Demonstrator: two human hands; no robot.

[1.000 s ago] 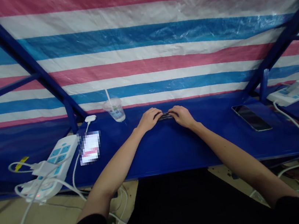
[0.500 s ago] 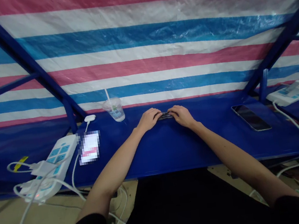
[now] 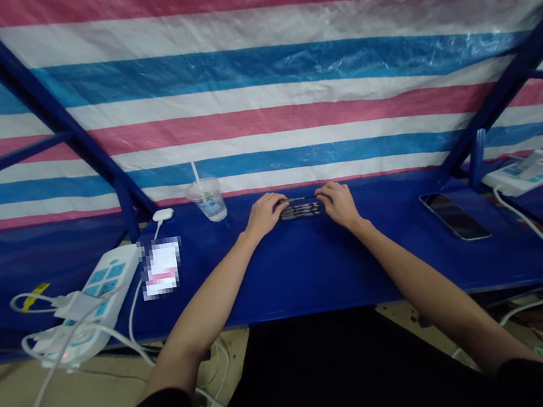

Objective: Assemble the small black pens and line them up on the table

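Several dark pens (image 3: 301, 211) lie side by side, crosswise, on the blue table (image 3: 306, 273) in front of me. One more dark pen (image 3: 301, 198) is at the far side of the row, a small gap apart from it. My left hand (image 3: 263, 214) pinches that pen's left end between thumb and fingers. At its right end, my right hand (image 3: 339, 203) has closed its thumb and fingers on the same pen. Both hands rest low by the tabletop, and the fingertips partly hide the ends of the row.
A clear plastic cup with a straw (image 3: 209, 199) stands left of my hands. Further left are a lit phone (image 3: 162, 268) and a white power strip (image 3: 107, 294) with cables. To the right lie a dark phone (image 3: 455, 217) and another power strip (image 3: 525, 174). Striped sheeting (image 3: 270, 119) hangs behind.
My hands have moved slightly apart and one pen has shifted away from the others toward the back. The row of pens between my hands now shows more fully.
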